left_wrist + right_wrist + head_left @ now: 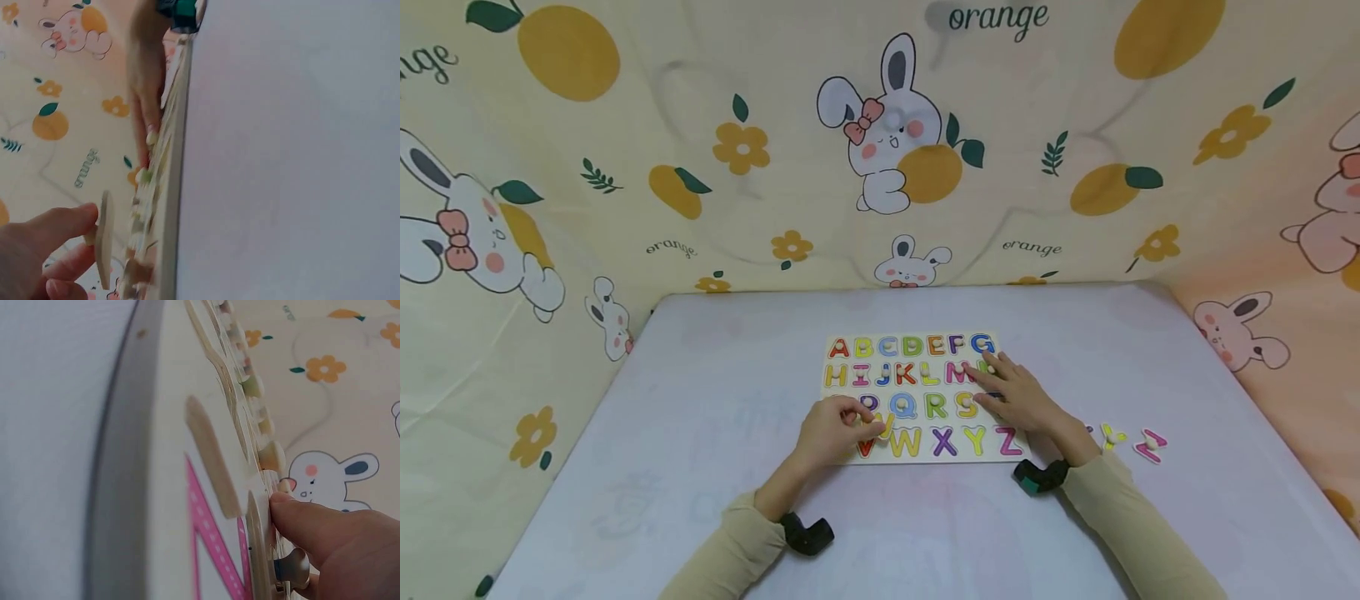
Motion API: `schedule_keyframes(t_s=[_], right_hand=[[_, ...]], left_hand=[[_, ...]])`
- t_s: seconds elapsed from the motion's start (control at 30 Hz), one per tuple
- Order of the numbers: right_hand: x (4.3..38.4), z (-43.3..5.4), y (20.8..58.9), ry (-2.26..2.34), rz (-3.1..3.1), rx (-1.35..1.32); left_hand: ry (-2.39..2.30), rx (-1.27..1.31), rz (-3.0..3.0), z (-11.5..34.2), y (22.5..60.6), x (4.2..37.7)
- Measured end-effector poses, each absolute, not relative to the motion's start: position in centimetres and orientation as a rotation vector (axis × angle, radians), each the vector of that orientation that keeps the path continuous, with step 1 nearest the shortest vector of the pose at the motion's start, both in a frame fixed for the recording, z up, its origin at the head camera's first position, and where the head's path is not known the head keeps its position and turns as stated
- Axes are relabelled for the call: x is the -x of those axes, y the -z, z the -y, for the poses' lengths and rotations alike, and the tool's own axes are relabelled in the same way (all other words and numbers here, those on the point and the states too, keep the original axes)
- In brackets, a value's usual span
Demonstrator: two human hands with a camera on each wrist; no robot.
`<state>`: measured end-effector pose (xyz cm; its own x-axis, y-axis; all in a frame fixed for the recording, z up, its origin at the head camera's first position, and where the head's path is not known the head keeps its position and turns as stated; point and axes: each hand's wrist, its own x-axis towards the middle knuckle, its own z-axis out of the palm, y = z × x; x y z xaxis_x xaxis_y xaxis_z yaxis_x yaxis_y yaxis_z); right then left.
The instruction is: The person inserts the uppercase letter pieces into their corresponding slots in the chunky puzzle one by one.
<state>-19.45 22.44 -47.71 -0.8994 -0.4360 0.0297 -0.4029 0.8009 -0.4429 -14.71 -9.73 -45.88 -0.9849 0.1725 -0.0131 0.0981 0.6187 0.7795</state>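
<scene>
A wooden alphabet puzzle board (958, 460) lies on the table, with colourful knobbed letters in rows. My left hand (829, 433) pinches a yellow letter piece (886, 427) by its knob, above the lower left rows. In the left wrist view that piece (105, 250) stands edge-on between thumb and fingers, raised off the board. With fingers extended, my right hand (1018, 398) rests on the board's right side, covering some letters. Its thumb (300, 515) touches the board's surface in the right wrist view, close to a knob (292, 569).
Right of the board, on the white table (700, 375), lie a yellow letter Y (1112, 436) and a pink letter Z (1151, 447). A purple piece beside them is mostly hidden by the right wrist. A patterned cloth (760, 83) hangs behind the table.
</scene>
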Motion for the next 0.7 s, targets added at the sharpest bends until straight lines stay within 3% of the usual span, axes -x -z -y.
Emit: schedule_keyframes(t_s=[0.7], right_hand=[[19.7, -22.3, 47.5, 0.603, -2.9, 0.647]], left_hand=[[-1.17, -0.336, -2.827, 6.8, 46.2, 13.7]])
